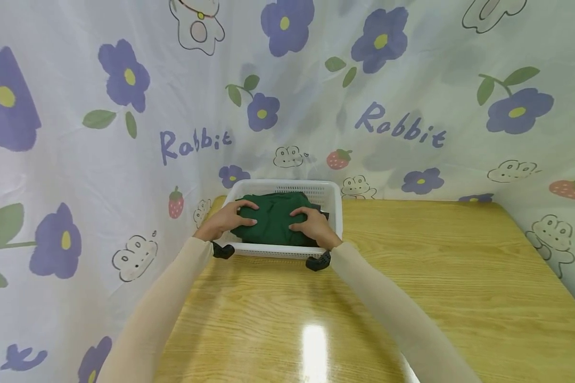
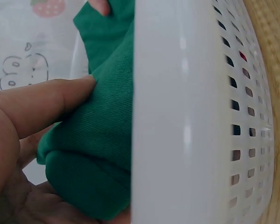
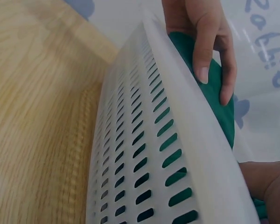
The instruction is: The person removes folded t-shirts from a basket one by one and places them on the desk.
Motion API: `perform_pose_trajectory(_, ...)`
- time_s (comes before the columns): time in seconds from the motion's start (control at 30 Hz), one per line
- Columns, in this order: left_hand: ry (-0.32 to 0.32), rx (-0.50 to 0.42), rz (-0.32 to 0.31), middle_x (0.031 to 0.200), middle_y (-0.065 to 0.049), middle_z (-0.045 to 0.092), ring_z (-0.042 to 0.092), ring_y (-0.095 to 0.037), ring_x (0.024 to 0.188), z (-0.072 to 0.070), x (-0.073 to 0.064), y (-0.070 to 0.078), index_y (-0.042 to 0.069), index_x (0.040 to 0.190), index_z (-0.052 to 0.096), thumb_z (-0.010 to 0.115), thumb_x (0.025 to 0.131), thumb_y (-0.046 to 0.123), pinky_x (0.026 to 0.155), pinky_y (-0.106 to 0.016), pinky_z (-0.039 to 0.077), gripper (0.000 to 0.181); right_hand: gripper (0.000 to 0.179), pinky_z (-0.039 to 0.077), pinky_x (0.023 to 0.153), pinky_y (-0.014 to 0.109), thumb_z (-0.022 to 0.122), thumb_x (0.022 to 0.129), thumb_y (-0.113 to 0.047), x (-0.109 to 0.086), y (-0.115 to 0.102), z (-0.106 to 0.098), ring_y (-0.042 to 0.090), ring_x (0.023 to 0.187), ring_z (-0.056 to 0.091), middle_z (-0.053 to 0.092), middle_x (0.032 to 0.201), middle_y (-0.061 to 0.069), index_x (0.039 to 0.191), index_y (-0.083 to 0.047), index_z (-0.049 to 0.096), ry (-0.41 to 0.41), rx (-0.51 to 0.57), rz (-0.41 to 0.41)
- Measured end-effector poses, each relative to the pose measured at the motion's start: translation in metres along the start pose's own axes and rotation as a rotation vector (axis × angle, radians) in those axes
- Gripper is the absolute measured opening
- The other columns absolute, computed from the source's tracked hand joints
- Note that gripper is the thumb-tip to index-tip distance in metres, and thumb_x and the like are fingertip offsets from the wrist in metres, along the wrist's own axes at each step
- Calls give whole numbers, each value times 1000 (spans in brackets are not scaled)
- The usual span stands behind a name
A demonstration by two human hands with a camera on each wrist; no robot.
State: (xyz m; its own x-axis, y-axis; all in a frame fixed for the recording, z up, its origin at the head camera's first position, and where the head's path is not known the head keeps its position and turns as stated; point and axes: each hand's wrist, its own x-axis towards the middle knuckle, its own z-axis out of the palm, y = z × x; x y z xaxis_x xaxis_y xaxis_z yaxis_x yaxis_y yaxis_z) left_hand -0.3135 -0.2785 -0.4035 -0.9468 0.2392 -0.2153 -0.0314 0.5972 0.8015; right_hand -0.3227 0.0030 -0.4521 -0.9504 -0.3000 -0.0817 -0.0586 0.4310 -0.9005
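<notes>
I'm losing much of the basket's (image 1: 291, 248) contents from sight: the cloth (image 1: 270, 218) is covering most of the inside, and a dark thing (image 1: 323, 214) by its right edge is showing too little for me to name. In the left wrist view the white rim is cutting off part of the cloth; in the right wrist view the right hand (image 1: 314, 226) is running out of frame.

The green cloth is lying bunched in the basket, between both hands. The left hand (image 1: 227, 219) is gripping its left end, thumb on top and fingers curling underneath. The right hand is resting thumb and index finger, spread apart, on the right part; I can't tell whether its other fingers are curling under.

The basket's front wall is standing between me and the cloth's underside, with green showing through its slots. Black wrist pieces (image 1: 318, 261) are hanging just by the front rim. The basket is sitting on the wooden table (image 1: 460, 266), near the printed curtain (image 1: 311, 106).
</notes>
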Motion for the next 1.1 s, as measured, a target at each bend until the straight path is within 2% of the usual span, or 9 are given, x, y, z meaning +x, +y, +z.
perform_pose_trajectory(0.2, 25, -10, 5, 165, -21, 22, 17, -46, 152, 0, -1, -2, 16, 142, 58, 74, 98, 23, 109, -59, 40, 48, 30, 51, 99, 47, 80, 92, -18, -1, 1, -4, 33, 130, 54, 54, 148, 10, 121, -18, 72, 53, 4, -65)
perform_pose_trajectory(0.37, 37, -48, 12, 167, -16, 18, 15, -43, 153, -3, -5, -3, 20, 142, 58, 76, 97, 24, 110, -61, 38, 49, 29, 54, 86, 39, 82, 91, -20, -4, -1, -12, 25, 108, 59, 61, 131, 6, 119, -20, 74, 70, -5, -120)
perform_pose_trajectory(0.5, 39, -70, 21, 169, -15, 13, 13, -43, 154, -4, -9, 0, 19, 145, 56, 75, 97, 24, 112, -63, 35, 51, 30, 50, 75, 35, 81, 92, -23, -8, -4, -22, 21, 84, 52, 62, 105, 8, 121, -21, 73, 62, 4, -135)
perform_pose_trajectory(0.63, 42, -99, 28, 170, -12, 11, 15, -42, 154, -3, -10, 4, 19, 144, 57, 76, 96, 24, 112, -63, 35, 51, 31, 46, 71, 34, 81, 93, -27, -11, -5, -32, 22, 74, 45, 56, 87, 9, 123, -24, 73, 50, 0, -138)
perform_pose_trajectory(0.77, 42, -116, 36, 171, -8, 11, 18, -41, 153, -1, -11, 7, 22, 142, 59, 77, 96, 24, 112, -62, 36, 49, 31, 46, 72, 35, 81, 92, -27, -17, -6, -41, 22, 75, 44, 58, 89, 9, 122, -25, 73, 46, -1, -139)
perform_pose_trajectory(0.97, 37, -154, 60, 167, -8, 23, 35, -40, 145, 5, -12, 13, 24, 140, 61, 78, 95, 24, 107, -59, 43, 49, 31, 44, 75, 36, 79, 94, -24, -27, -9, -54, 24, 83, 44, 62, 112, 6, 124, -23, 73, 46, 3, -160)
perform_pose_trajectory(1.1, 18, -164, 94, 163, -10, 28, 41, -40, 140, 9, -12, 17, 22, 141, 60, 79, 94, 23, 106, -59, 43, 51, 31, 43, 71, 37, 79, 94, -26, -33, -6, -61, 24, 81, 43, 60, 107, 8, 124, -25, 72, 42, 6, -157)
